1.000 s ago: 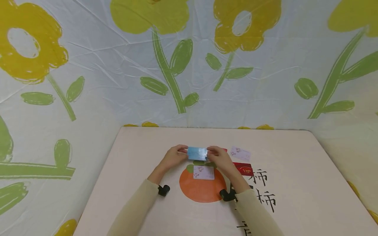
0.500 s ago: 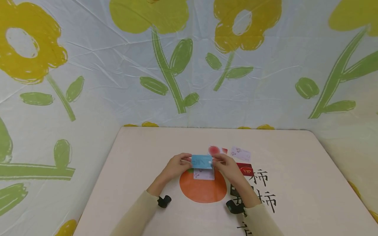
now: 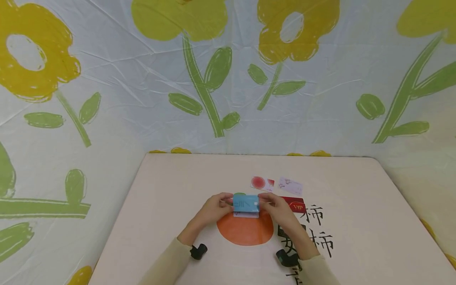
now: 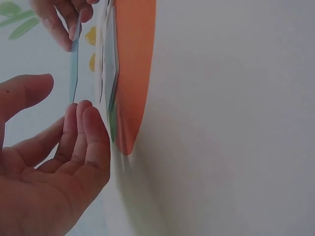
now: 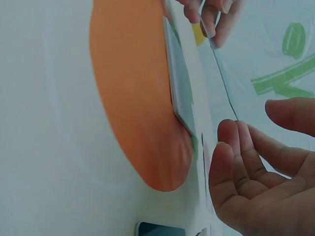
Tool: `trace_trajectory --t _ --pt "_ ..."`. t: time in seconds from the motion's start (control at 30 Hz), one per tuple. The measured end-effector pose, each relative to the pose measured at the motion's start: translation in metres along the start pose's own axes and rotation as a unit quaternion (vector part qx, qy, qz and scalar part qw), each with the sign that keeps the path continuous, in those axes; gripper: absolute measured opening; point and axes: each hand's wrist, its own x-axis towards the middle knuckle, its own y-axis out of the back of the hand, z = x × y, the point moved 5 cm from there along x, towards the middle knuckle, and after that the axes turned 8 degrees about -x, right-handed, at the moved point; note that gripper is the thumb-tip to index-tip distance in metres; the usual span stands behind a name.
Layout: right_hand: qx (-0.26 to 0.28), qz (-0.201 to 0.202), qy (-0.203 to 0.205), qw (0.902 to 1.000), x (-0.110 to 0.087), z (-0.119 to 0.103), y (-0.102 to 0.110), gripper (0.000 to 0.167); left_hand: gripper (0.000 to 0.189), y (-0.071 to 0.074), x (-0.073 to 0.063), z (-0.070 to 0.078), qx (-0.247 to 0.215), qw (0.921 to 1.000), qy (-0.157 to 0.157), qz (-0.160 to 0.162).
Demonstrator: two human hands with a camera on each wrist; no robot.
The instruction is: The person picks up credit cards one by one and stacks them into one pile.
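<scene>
The curled fingers of your left hand (image 3: 213, 206) and right hand (image 3: 278, 209) grip a blue card (image 3: 246, 203) by its two short ends; whether your thumbs touch it is hard to tell. That hold probably keeps the card level and leaves its long edges uncovered. It hangs above a small pile of cards (image 5: 178, 73) without touching it — near, and roughly parallel, so your hands seem set to match the pile's direction. The pile lies flat on the orange fruit printed on the pale surface (image 3: 171, 221). Beyond your right hand lie a red VIP card (image 3: 296, 204), a lilac patterned card (image 3: 290, 186) and a white card with a red circle (image 3: 262, 183) — spaced apart, perhaps so each can be lifted singly. Flowered cloth (image 3: 142, 79) hangs behind.
</scene>
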Motion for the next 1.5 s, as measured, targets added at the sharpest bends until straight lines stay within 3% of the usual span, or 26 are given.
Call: trace_trajectory --t 0.6,1.5 --pt "-0.020 -0.024 -0.011 0.9995 0.000 0.009 -0.006 0.031 0.043 -0.008 0.002 -0.005 0.045 0.9987 0.010 -0.020" --pt "-0.052 -0.029 -0.008 0.9982 0.005 0.014 -0.010 0.031 0.042 -0.009 0.006 0.000 0.103 0.9940 0.027 -0.021"
